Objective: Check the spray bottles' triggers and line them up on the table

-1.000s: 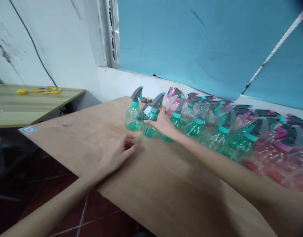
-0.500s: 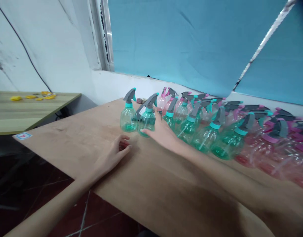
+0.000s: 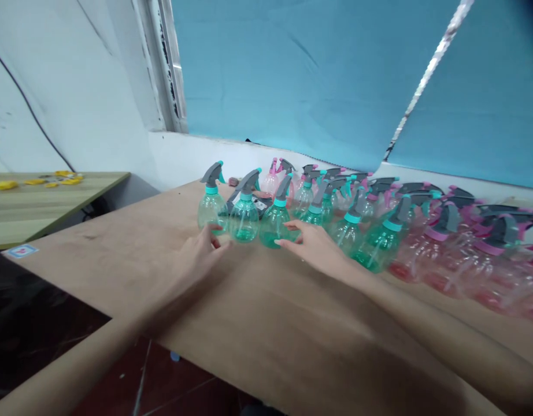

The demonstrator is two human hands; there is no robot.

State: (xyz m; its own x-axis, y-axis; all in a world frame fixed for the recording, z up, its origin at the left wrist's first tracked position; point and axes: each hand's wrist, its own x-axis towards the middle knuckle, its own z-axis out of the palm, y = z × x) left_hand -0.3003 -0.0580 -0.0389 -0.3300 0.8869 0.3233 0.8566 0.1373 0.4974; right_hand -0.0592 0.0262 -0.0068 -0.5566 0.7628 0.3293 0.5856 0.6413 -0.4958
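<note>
Several spray bottles with grey trigger heads stand in rows on a wooden table. At the left end of the front row is a clear-green spray bottle [image 3: 213,209], with a second green one [image 3: 244,218] and a third green one [image 3: 275,224] to its right. My left hand [image 3: 199,253] is low in front of the first bottle, fingers loosely bent and thumb apart, holding nothing. Beside the third bottle's right side is my right hand [image 3: 316,245], its thumb and fingers spread; whether the fingertips touch the bottle I cannot tell.
Pink spray bottles [image 3: 442,263] fill the right part of the table [image 3: 249,312]. Behind the green ones lies a dark flat object [image 3: 261,203] with a white label. A second table [image 3: 15,211] at the left bears yellow pieces. A blue curtain [image 3: 292,75] hangs behind.
My right hand has moved off the second bottle to the right, beside the third one. My left hand has come nearer the first bottle. The view has shifted slightly rightward.
</note>
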